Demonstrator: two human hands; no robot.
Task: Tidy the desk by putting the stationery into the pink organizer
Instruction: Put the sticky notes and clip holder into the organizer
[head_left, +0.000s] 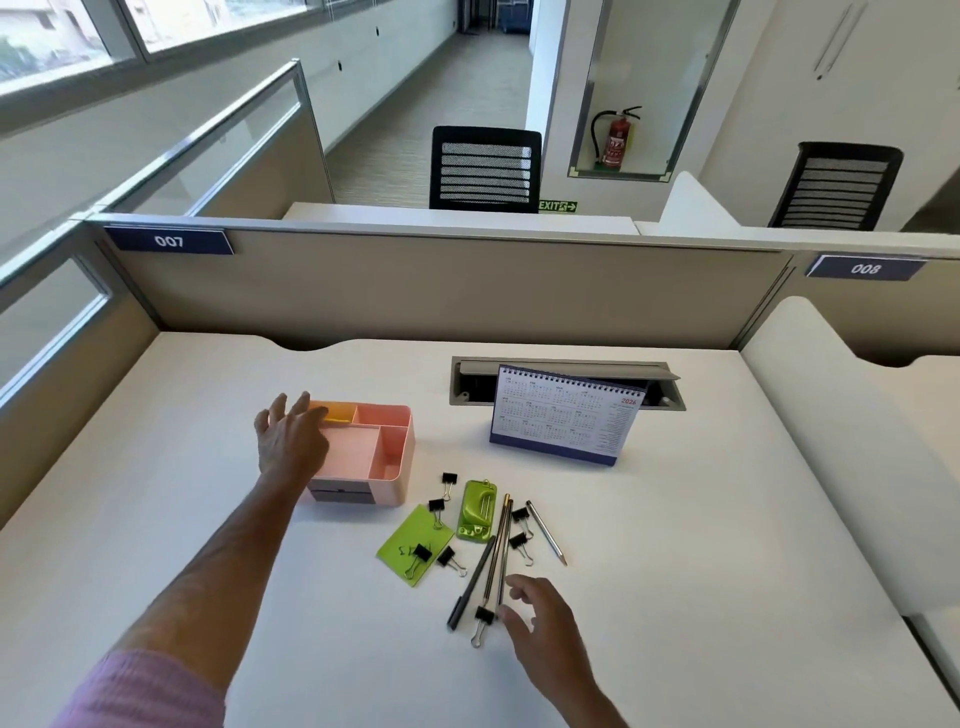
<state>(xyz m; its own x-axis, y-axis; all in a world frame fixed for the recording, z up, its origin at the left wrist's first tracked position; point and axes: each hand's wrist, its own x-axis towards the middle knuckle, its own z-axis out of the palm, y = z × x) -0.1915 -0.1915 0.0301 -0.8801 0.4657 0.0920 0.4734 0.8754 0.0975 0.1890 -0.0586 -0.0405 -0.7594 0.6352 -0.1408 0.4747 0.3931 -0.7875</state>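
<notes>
Right hand (540, 618): fingers spread, holding nothing, tips at the near ends of 3 pens (496, 556). Left hand (291, 441): splayed on the pink organizer (384, 457), apparently steadying it. Pinch 1 pen mid-shaft, clear of the binder clips (483, 621).

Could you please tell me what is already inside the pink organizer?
A yellow item lies in a rear compartment of the pink organizer; the right-hand compartments look empty. The left hand covers the left part, and the drawer's contents are hidden.
</notes>
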